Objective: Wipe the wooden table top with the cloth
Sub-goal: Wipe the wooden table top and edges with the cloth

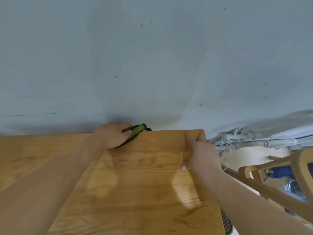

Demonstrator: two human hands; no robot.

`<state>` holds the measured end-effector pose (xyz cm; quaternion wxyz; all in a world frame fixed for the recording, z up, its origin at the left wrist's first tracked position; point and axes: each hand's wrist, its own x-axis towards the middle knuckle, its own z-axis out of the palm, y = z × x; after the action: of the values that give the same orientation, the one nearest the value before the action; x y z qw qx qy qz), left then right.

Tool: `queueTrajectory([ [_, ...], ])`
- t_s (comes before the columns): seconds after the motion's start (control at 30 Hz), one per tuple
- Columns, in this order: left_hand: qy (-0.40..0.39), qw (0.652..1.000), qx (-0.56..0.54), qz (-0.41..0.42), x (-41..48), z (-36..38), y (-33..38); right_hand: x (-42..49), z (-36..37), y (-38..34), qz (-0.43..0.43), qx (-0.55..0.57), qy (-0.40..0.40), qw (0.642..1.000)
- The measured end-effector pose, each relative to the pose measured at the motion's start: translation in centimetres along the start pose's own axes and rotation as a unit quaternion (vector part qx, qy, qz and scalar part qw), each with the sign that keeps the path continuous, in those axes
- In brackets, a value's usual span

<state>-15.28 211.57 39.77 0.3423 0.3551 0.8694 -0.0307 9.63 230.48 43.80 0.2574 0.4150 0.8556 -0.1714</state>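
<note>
The wooden table top runs from the near edge up to a grey-blue wall, and both bare arms reach out over it toward the far edge. The left hand lies at the far edge, a little left of the far right corner, closed over a green cloth with dark trim; the thumb is clamped across the fabric and the fingers curl over its top, pressing it down where the table meets the wall. One end of the cloth pokes out to the right of the hand and sits right on the far edge, touching the wood, while a dark strip of it shows along the underside of the palm. How much of the cloth is tucked under the hand cannot be told. The right hand rests on the far right corner of the table, fingers spread and laid flat, with the fingertips reaching the corner and the thumb splayed out toward the near side; it holds nothing. Pale patches of light lie on the grain between the two forearms. Off the right edge, grey pipes run along the base of the wall, and a wooden chair stands beside the table, apart from it.
</note>
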Motion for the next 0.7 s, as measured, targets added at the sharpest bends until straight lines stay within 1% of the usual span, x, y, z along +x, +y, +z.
queueTrajectory([
  [0.1, -0.009, 1.000, -0.001, 0.009, 1.2, 0.1, 2.9, 0.2, 0.3, 0.4, -0.005, 0.022, -0.017, 1.000],
  [0.17, 0.009, 0.999, 0.003, 0.043, 1.7, 0.9, 6.7, 0.3, 0.4, 0.4, -0.007, 0.027, -0.021, 0.999],
  [0.27, 0.038, 0.995, 0.026, 0.084, 2.7, 2.4, 13.6, 0.4, 0.6, 0.5, -0.031, 0.042, -0.001, 0.999],
  [0.33, 0.047, 0.993, 0.038, 0.103, 3.3, 3.0, 17.6, 0.4, 0.8, 1.5, -0.054, 0.085, 0.010, 0.995],
  [0.37, 0.048, 0.991, 0.043, 0.113, 3.6, 3.2, 19.3, 0.5, 0.9, 2.4, -0.064, 0.132, 0.008, 0.989],
  [0.4, 0.048, 0.990, 0.048, 0.122, 3.9, 3.4, 20.7, 0.6, 1.0, 3.7, -0.070, 0.199, 0.004, 0.978],
  [0.47, 0.045, 0.988, 0.055, 0.135, 4.4, 3.5, 23.2, 0.5, 1.0, 6.6, -0.067, 0.338, 0.013, 0.939],
  [0.5, 0.042, 0.987, 0.063, 0.139, 4.6, 3.5, 24.3, 0.3, 1.0, 7.9, -0.053, 0.382, 0.025, 0.922],
  [0.57, 0.027, 0.982, 0.111, 0.149, 4.6, 3.6, 26.5, -0.1, 1.4, 10.3, -0.006, 0.431, 0.061, 0.900],
  [0.63, 0.012, 0.970, 0.181, 0.161, 4.0, 3.8, 28.2, -0.5, 1.7, 12.0, 0.034, 0.477, 0.089, 0.874],
  [0.7, 0.022, 0.955, 0.226, 0.189, 2.8, 3.9, 28.7, -1.0, 1.7, 13.0, 0.044, 0.498, 0.089, 0.862],
])
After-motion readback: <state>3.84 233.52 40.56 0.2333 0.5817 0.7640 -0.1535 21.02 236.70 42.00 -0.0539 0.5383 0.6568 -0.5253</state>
